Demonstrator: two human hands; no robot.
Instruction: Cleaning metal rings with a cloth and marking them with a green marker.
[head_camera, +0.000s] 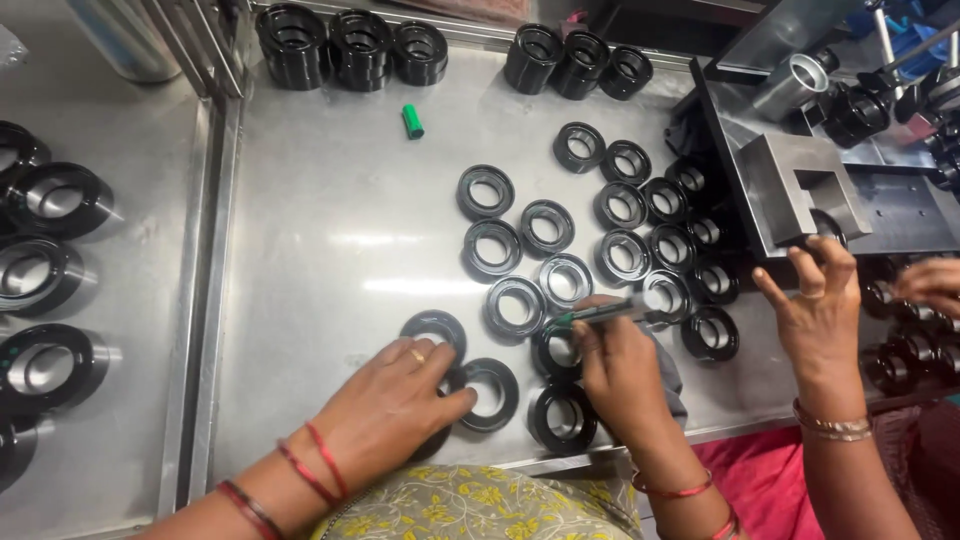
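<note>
Clearly, the table (330, 230) was a sheet of brushed, shiny steel, and it carried many flat black rings with bright metal bores, round and glossy. The left hand (395, 405), palm down with fingers spread, pressed on the black ring (490, 393) at the near edge of the table, its fingertips touching that ring's left rim; a second ring (434, 330) lay just beyond the knuckles. The right hand (620, 375), just right of that pressed ring, was closed around a green marker pen (600, 313). The pen was a slim cylinder with its long axis lying nearly level, its tip pointing left and slightly down at a ring (555, 350) partly hidden beneath the hand, its dark end pointing right. Another ring (563, 418) sat just nearer, right of the pressed ring.

Beyond the pressed ring, more rings lay in loose rows toward the far right. A small green cap (412, 121) lay alone far beyond it, and stacks of black rings (350, 45) stood along the far edge. Left of it, past a raised steel lip, larger black-and-steel parts (55, 200) lay in a column. Well to the right, another person's hand (815, 300) hovered with fingers spread beside a grey metal block (805, 190) of a machine.
</note>
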